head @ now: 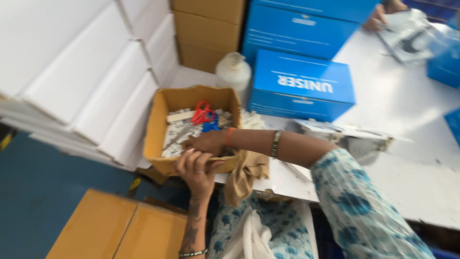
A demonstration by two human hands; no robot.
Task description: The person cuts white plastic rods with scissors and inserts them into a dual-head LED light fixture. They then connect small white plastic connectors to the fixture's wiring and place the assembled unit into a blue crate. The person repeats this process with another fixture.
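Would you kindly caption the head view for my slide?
Left hand grips cardboard box; right hand reaches inside near red scissors.

Left grip (195, 168) is clutching the near rim of a small open cardboard box (155, 129) at the tabletop (407, 110) edge. Right grip (207, 142) is reaching inside, resting on white packets (178, 132), with red scissors (202, 113) and blue scissors (211, 125) just beyond it. A white bottle (233, 72) and blue carton (302, 85) are sitting farther back.
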